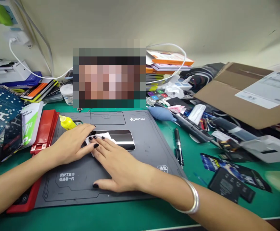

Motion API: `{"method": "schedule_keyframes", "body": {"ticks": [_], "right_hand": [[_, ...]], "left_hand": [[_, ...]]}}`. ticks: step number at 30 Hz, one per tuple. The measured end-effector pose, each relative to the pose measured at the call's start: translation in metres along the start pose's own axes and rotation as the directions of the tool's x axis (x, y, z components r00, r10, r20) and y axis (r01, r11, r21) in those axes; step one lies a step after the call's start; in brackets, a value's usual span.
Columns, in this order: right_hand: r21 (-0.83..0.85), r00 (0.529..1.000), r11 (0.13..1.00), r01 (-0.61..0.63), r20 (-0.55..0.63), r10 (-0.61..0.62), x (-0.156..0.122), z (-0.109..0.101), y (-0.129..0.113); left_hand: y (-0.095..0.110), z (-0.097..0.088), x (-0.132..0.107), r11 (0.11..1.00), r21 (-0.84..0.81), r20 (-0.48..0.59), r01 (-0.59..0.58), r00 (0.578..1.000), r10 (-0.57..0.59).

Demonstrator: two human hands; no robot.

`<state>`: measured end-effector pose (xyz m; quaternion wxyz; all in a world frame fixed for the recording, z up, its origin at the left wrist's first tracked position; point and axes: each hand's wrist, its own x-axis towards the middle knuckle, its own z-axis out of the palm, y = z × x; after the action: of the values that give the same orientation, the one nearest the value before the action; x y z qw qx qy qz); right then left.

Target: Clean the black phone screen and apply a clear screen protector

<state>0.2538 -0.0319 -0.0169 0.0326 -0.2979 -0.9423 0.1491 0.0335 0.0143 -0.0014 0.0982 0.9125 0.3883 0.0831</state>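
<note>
Your right hand (119, 163) lies flat, fingers spread, on a crumpled white cloth (108, 136) over the glossy phone (124, 140) at the frame's centre. Your left hand (76, 141) hides the phone's left end, so I cannot tell whether it grips there.

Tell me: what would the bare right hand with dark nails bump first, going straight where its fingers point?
Probably the bare, dark-nailed left hand, just ahead of the right hand by the white wipe; depth between them is unclear.
</note>
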Motion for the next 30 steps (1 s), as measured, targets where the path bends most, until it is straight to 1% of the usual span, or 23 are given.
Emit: {"method": "schedule_keyframes", "body": {"ticks": [3, 5, 9, 12, 16, 18, 22, 24, 26, 28, 30], "right_hand": [[-0.005, 0.998, 0.998, -0.064, -0.029, 0.064, 0.003, -0.002, 0.01], [-0.012, 0.996, 0.996, -0.088, -0.034, 0.088, 0.002, -0.002, 0.01], [-0.007, 1.0, 1.0, -0.027, 0.008, 0.027, -0.001, -0.001, -0.002], [0.004, 1.0, 1.0, 0.0, 0.01, 0.0, 0.0, -0.002, -0.001], [-0.014, 0.997, 0.997, -0.078, -0.019, 0.078, 0.003, -0.004, 0.01], [-0.023, 0.995, 0.995, -0.095, -0.015, 0.095, 0.002, -0.005, 0.008], [-0.009, 1.0, 1.0, -0.023, 0.013, 0.023, -0.001, -0.003, -0.003], [-0.001, 1.0, 1.0, -0.001, 0.01, 0.001, -0.001, -0.003, -0.002], [-0.005, 1.0, 1.0, -0.02, -0.007, 0.02, 0.0, -0.003, 0.004], [-0.021, 0.998, 0.998, -0.065, -0.022, 0.064, 0.002, -0.003, 0.01], [-0.037, 0.995, 0.995, -0.094, -0.03, 0.092, 0.002, -0.003, 0.011]], "left_hand": [[0.0, 0.0, 0.0, 1.0, -0.012, -0.007, -0.011, 1.0, 0.011], [-0.001, -0.001, 0.0, 1.0, -0.02, -0.008, -0.015, 1.0, 0.015], [-0.001, -0.001, 0.0, 1.0, -0.007, -0.012, -0.01, 1.0, 0.01], [0.0, -0.001, 0.0, 1.0, 0.004, -0.011, -0.006, 1.0, 0.006], [-0.001, -0.001, -0.001, 1.0, 0.005, -0.01, -0.018, 1.0, 0.018], [-0.001, 0.0, -0.001, 1.0, 0.007, -0.01, -0.025, 1.0, 0.025], [-0.002, 0.0, -0.001, 1.0, 0.013, -0.008, -0.027, 1.0, 0.027], [-0.002, 0.0, -0.001, 0.999, 0.017, -0.009, -0.031, 0.999, 0.031], [-0.001, 0.0, 0.0, 0.999, 0.019, -0.011, -0.031, 0.999, 0.031], [-0.001, 0.0, 0.0, 0.999, 0.016, -0.007, -0.029, 1.0, 0.029], [-0.001, 0.0, 0.0, 0.999, 0.016, -0.005, -0.031, 1.0, 0.031]]}}
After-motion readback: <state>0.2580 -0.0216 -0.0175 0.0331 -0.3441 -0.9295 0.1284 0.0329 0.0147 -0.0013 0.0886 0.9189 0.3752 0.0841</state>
